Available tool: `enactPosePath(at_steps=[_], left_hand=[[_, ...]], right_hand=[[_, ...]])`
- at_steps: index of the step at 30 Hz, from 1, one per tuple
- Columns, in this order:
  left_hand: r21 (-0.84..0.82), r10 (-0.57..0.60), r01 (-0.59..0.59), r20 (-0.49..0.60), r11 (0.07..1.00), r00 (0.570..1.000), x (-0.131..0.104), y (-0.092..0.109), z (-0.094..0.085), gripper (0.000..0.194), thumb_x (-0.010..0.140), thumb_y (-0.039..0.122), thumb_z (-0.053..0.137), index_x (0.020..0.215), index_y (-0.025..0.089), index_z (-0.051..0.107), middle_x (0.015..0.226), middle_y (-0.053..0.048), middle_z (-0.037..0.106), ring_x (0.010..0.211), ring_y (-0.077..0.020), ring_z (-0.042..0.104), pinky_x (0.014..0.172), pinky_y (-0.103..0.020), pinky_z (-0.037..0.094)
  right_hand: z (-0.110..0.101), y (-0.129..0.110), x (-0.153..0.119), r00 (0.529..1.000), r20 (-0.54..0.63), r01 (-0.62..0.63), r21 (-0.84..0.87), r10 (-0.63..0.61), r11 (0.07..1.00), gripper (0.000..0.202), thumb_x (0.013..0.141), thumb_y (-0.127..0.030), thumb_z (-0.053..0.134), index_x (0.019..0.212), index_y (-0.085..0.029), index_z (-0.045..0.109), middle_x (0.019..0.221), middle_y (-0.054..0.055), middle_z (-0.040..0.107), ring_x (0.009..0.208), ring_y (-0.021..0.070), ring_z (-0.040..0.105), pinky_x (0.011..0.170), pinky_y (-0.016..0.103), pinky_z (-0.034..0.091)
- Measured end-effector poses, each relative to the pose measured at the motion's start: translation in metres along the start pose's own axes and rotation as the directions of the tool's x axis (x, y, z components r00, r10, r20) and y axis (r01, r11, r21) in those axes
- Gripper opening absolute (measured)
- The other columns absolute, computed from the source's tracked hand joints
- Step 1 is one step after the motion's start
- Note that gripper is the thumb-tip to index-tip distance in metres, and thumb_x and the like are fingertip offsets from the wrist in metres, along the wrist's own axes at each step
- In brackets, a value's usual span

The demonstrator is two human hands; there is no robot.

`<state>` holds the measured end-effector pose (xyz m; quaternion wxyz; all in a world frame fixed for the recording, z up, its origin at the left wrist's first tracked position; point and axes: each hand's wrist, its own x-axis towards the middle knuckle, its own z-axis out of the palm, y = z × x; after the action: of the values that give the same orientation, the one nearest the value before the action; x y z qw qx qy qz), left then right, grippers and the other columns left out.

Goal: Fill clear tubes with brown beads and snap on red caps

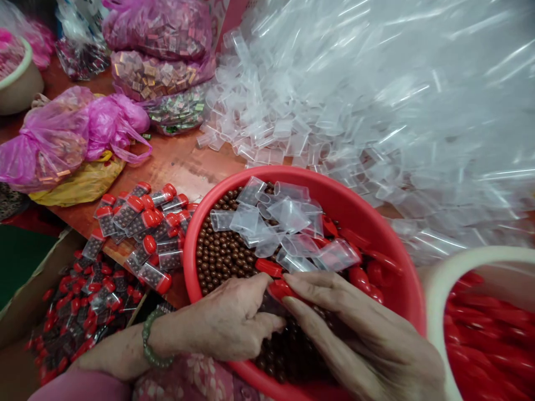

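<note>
Over the near side of a red basin (192, 245), my left hand (225, 317), with a green bead bracelet (152, 340) at its wrist, is closed on a clear container, partly hidden by the fingers. My right hand (355, 328) pinches a red cap (281, 290) at the container's upper end. Brown balls (223, 250) fill the basin's left and near parts. Clear empty containers (288, 214) lie on top of the balls, and loose red caps (363, 278) lie at the basin's right.
Filled red-capped containers (140, 223) lie on the table (179, 161), with more in a box (87, 301) below. A large heap of clear containers (292, 122) spreads behind. Pink bags (54, 133) stand at the left. At the right a white bucket (437, 301) holds red caps.
</note>
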<state>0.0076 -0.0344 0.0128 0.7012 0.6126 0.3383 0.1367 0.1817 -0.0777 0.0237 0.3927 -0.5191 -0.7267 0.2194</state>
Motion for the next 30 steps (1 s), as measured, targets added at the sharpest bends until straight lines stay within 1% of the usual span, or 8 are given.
enactPosePath(at_steps=[4, 7, 9, 13, 21, 25, 28, 30], left_hand=[[-0.153, -0.028, 0.029, 0.006, 0.988, 1.000, 0.002, -0.002, 0.001, 0.019, 0.083, 0.018, 0.055, 0.102, 0.016, 0.058, 0.086, -0.003, 0.060, 0.080, -0.0183, 0.056, 0.078, -0.032, 0.048], [-0.427, -0.115, 0.123, 0.045, 0.896, 0.992, 0.005, -0.005, 0.004, 0.016, 0.082, 0.017, 0.057, 0.098, 0.016, 0.056, 0.077, 0.001, 0.054, 0.068, -0.0128, 0.052, 0.065, -0.026, 0.046], [-0.546, -0.121, 0.140, 0.071, 0.826, 0.990, 0.007, -0.005, 0.004, 0.016, 0.081, 0.017, 0.059, 0.096, 0.016, 0.056, 0.076, 0.001, 0.053, 0.067, -0.0114, 0.051, 0.064, -0.024, 0.046], [-0.586, -0.029, 0.051, 0.046, 0.808, 0.999, 0.008, -0.003, 0.003, 0.016, 0.077, 0.011, 0.063, 0.091, 0.015, 0.058, 0.077, 0.002, 0.056, 0.075, -0.0114, 0.054, 0.075, -0.024, 0.047], [-0.634, -0.096, 0.166, 0.143, 0.755, 0.985, 0.006, -0.006, 0.011, 0.014, 0.081, 0.014, 0.065, 0.094, 0.015, 0.060, 0.079, 0.001, 0.060, 0.069, -0.0100, 0.058, 0.070, -0.023, 0.049], [-0.697, -0.066, 0.159, 0.158, 0.699, 0.985, 0.007, -0.009, 0.014, 0.034, 0.078, 0.044, 0.076, 0.088, 0.014, 0.063, 0.076, 0.000, 0.062, 0.066, -0.0092, 0.059, 0.064, -0.020, 0.049], [-0.741, -0.148, 0.243, 0.193, 0.626, 0.970, 0.010, -0.010, 0.017, 0.061, 0.081, 0.071, 0.058, 0.072, 0.012, 0.066, 0.063, -0.004, 0.062, 0.058, -0.0116, 0.060, 0.056, -0.021, 0.050], [-0.764, -0.228, 0.270, 0.164, 0.587, 0.960, 0.014, -0.008, 0.020, 0.066, 0.088, 0.071, 0.045, 0.067, 0.011, 0.066, 0.054, -0.004, 0.059, 0.053, -0.0123, 0.058, 0.054, -0.022, 0.050]], right_hand=[[0.003, 0.000, -0.009, 0.991, 0.079, 0.122, -0.213, -0.107, 0.969, 0.045, 0.091, -0.023, 0.063, 0.135, -0.023, 0.053, 0.108, 0.011, 0.071, 0.094, 0.0250, 0.072, 0.074, 0.036, 0.063], [0.014, 0.002, -0.015, 0.977, 0.147, 0.199, -0.374, -0.154, 0.906, 0.076, 0.091, -0.041, 0.060, 0.154, -0.011, 0.029, 0.130, 0.023, 0.060, 0.115, 0.0345, 0.064, 0.081, 0.046, 0.062], [0.021, 0.005, -0.016, 0.973, 0.143, 0.228, -0.455, -0.182, 0.861, 0.082, 0.091, -0.042, 0.058, 0.155, -0.005, 0.022, 0.133, 0.028, 0.056, 0.119, 0.0376, 0.060, 0.082, 0.050, 0.059], [0.026, 0.009, -0.012, 0.959, 0.062, 0.265, -0.545, -0.277, 0.795, 0.077, 0.088, -0.030, 0.060, 0.152, -0.002, 0.028, 0.114, 0.024, 0.065, 0.101, 0.0337, 0.065, 0.076, 0.046, 0.057], [0.018, 0.007, -0.011, 0.946, -0.001, 0.282, -0.499, -0.326, 0.820, 0.068, 0.081, -0.029, 0.067, 0.142, -0.011, 0.043, 0.105, 0.016, 0.068, 0.089, 0.0290, 0.067, 0.074, 0.043, 0.056], [0.017, 0.006, -0.012, 0.939, -0.001, 0.304, -0.467, -0.344, 0.831, 0.069, 0.080, -0.027, 0.068, 0.142, -0.010, 0.043, 0.103, 0.016, 0.069, 0.088, 0.0286, 0.067, 0.075, 0.044, 0.055], [0.018, 0.005, -0.012, 0.938, 0.002, 0.307, -0.468, -0.346, 0.829, 0.070, 0.080, -0.025, 0.070, 0.141, -0.009, 0.042, 0.101, 0.015, 0.070, 0.087, 0.0277, 0.067, 0.076, 0.044, 0.055], [0.021, 0.005, -0.012, 0.938, 0.020, 0.313, -0.482, -0.347, 0.818, 0.067, 0.081, -0.024, 0.069, 0.141, -0.007, 0.042, 0.102, 0.017, 0.069, 0.088, 0.0276, 0.067, 0.077, 0.044, 0.055]])
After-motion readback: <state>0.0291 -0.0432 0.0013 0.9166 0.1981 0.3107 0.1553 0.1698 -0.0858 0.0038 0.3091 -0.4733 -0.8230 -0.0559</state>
